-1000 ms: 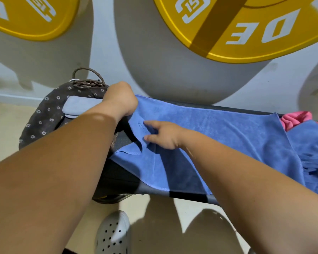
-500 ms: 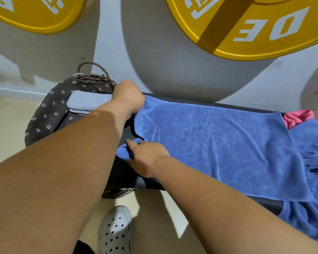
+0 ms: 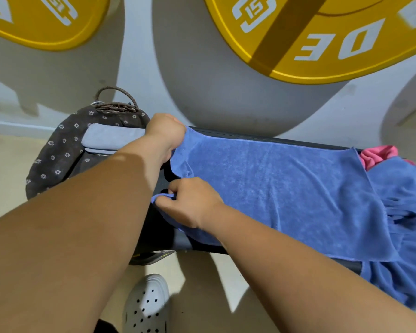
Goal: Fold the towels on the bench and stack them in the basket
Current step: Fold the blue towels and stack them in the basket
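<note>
Your left hand (image 3: 165, 133) is curled round the far left corner of the blue terry towel (image 3: 274, 188), fingers closed on the cloth at the far edge of the black padded bench (image 3: 303, 143). Your right hand (image 3: 193, 204) pinches the towel's near left corner between thumb and fingers, close to the bench's near edge, and the hem between the two hands sags in a small fold. The rest of the towel lies spread flat along the bench, reaching from the left end toward the right, with its near hem draped slightly over the near edge. At the right end a crumpled heap of more blue towels (image 3: 408, 239) touches it and spills over the near edge, and a bunched pink cloth (image 3: 377, 153) sits at the far right corner behind that heap. Just off the bench's left end stands the brown wicker basket with a dark flowered liner (image 3: 58, 152), and a folded grey towel (image 3: 112, 138) lies inside it. Your left forearm crosses over the near side of the basket and hides part of its opening, so you cannot see how much room is left there. Two large yellow weight plates (image 3: 322, 49) lean on the wall behind the bench. A white perforated clog (image 3: 146, 306) shows on the floor beneath your arms.
</note>
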